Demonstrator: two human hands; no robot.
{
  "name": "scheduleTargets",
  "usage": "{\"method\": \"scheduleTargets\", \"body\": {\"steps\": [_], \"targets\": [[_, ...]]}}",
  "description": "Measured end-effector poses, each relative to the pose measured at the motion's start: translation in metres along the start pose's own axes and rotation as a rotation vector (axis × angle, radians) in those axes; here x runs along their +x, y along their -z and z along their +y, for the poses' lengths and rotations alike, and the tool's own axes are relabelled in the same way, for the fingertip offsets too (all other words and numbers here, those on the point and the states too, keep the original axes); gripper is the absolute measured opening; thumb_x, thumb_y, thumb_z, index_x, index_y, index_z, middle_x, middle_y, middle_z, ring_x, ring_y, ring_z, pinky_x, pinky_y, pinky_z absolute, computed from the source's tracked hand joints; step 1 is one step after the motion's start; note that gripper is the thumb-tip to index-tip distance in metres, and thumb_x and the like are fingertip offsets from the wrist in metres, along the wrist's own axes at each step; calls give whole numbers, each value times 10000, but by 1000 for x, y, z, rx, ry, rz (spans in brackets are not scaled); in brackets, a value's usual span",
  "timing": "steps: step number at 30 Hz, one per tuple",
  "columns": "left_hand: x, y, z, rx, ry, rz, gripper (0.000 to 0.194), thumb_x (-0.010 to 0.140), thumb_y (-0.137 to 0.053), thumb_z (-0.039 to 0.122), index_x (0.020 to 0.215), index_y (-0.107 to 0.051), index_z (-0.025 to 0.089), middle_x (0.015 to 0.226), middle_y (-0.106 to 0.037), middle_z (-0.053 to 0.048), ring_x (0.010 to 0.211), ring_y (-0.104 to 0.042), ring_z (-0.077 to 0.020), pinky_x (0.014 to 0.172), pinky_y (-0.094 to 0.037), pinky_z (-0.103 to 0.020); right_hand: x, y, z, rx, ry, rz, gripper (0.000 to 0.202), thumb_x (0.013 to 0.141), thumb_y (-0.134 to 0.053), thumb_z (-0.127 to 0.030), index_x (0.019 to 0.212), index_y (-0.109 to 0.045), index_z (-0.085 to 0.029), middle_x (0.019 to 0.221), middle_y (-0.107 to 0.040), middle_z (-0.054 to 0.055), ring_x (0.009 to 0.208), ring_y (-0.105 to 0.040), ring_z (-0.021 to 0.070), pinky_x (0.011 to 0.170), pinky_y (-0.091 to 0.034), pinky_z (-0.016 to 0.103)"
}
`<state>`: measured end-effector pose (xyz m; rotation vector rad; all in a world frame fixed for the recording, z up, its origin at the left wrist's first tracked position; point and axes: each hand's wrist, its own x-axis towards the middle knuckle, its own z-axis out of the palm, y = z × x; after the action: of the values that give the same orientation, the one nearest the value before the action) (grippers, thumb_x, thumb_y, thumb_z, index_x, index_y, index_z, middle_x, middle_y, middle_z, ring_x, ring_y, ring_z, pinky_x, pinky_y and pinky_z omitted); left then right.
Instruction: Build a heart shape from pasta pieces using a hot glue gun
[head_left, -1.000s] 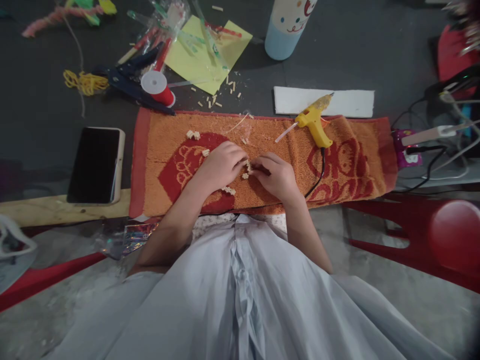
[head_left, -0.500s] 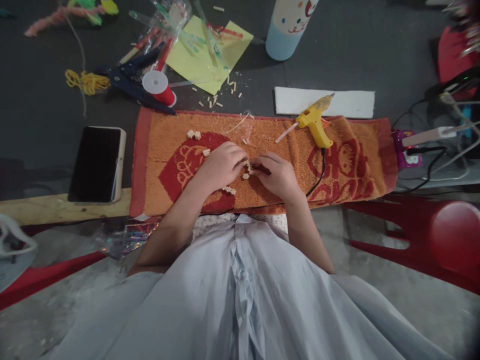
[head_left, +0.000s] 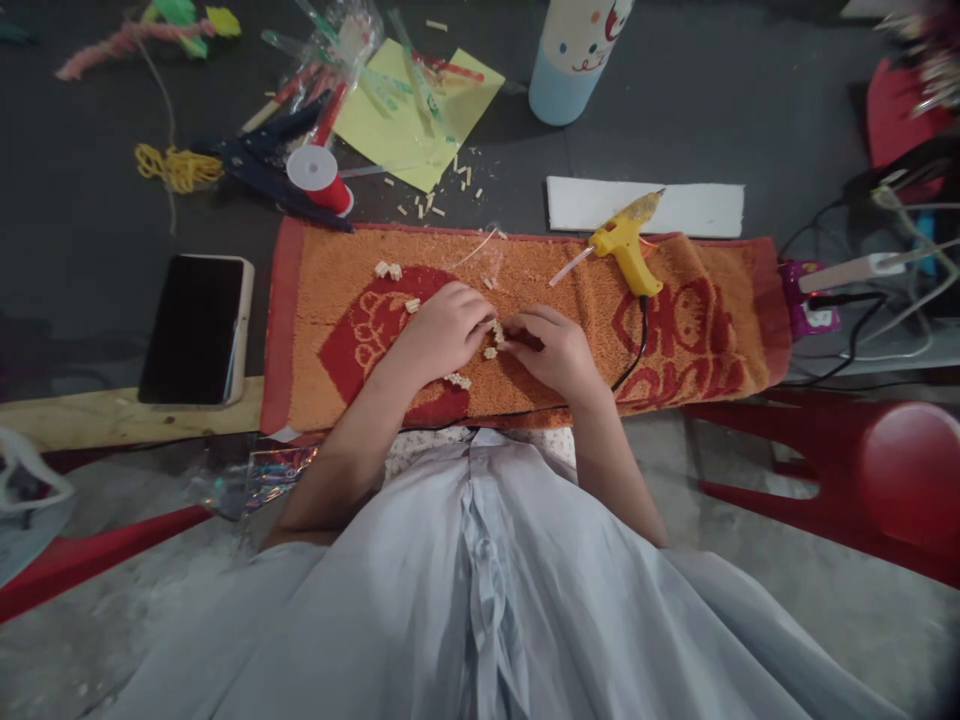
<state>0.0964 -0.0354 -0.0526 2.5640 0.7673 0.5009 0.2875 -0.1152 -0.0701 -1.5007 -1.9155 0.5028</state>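
Over the orange towel (head_left: 570, 385), my left hand (head_left: 448, 325) and my right hand (head_left: 551, 348) meet fingertip to fingertip. Between them is a small pale beaded piece (head_left: 497, 331), pinched by the fingers of both hands; its ends are partly hidden. Just below it lies a small pale cluster (head_left: 490, 353). A longer pale strip (head_left: 457, 381) rests under my left wrist, on the towel. Further pale bits (head_left: 388, 270) sit at the upper left of the towel, and one more (head_left: 412, 305) is beside my left hand.
A yellow glue gun (head_left: 630, 245) rests across a white strip (head_left: 712, 208) and the towel. Left are a phone (head_left: 196, 330), a red spool (head_left: 330, 190) and dark blue pliers (head_left: 259, 165). Behind stand a bottle (head_left: 566, 70) and yellow paper (head_left: 469, 90) with pale scraps.
The view has shifted very slightly. Both hands keep nearly the same pose around the small pale piece.
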Motion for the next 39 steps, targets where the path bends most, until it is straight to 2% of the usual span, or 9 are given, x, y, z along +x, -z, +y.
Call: {"method": "scheduleTargets", "body": {"steps": [4, 10, 17, 24, 30, 33, 39], "targets": [[1, 2, 1, 24, 2, -8, 161, 936, -502, 170, 936, -662, 151, 961, -677, -88, 981, -572, -233, 909, -492, -392, -1, 0, 0, 15, 0, 16, 119, 882, -671, -289, 961, -697, -203, 885, -682, 55, 821, -645, 200, 737, -520, 308], [-2, 9, 6, 1, 33, -11, 190, 925, -527, 171, 1030, -680, 130, 1048, -690, -113, 1049, -575, -248, 972, -480, -431, -3, -1, -2, 5, -19, 58, 198, 845, -725, -349, 973, -709, -199, 844, -678, 50, 772, -644, 188, 706, -524, 292], [-16, 25, 6, -2, 129, 100, 208, 939, -493, 186, 1021, -684, 170, 1039, -706, -78, 1040, -603, -231, 968, -473, -416, -5, -1, -5, -3, -60, 65, 237, 868, -682, -440, 961, -695, -222, 876, -687, 62, 796, -654, 199, 719, -543, 317], [-48, 35, -1, 22, 243, 274, 192, 959, -488, 223, 975, -679, 213, 987, -720, -46, 979, -631, -192, 927, -489, -366, -6, 0, -7, 28, -53, 75, 207, 887, -663, -412, 959, -694, -220, 891, -684, 58, 752, -636, 173, 690, -538, 298], [-79, 33, -3, 91, 358, 372, 188, 955, -497, 227, 972, -684, 216, 928, -716, -42, 909, -639, -190, 859, -504, -354, -6, 0, -8, 40, -55, 89, 188, 892, -657, -378, 969, -701, -212, 872, -679, 54, 707, -620, 158, 655, -528, 287], [-87, 29, 0, 90, 398, 370, 203, 956, -488, 233, 989, -687, 226, 944, -715, -42, 919, -636, -196, 875, -502, -363, -6, 0, -8, 27, -58, 85, 189, 892, -655, -388, 965, -700, -219, 881, -688, 55, 714, -625, 160, 657, -532, 289], [-91, 25, 0, 67, 392, 322, 207, 953, -486, 233, 1031, -678, 230, 964, -699, -46, 946, -615, -201, 897, -489, -365, -6, 0, -9, 32, -47, 88, 199, 897, -648, -411, 962, -696, -229, 876, -692, 55, 709, -629, 160, 641, -541, 286]]}}
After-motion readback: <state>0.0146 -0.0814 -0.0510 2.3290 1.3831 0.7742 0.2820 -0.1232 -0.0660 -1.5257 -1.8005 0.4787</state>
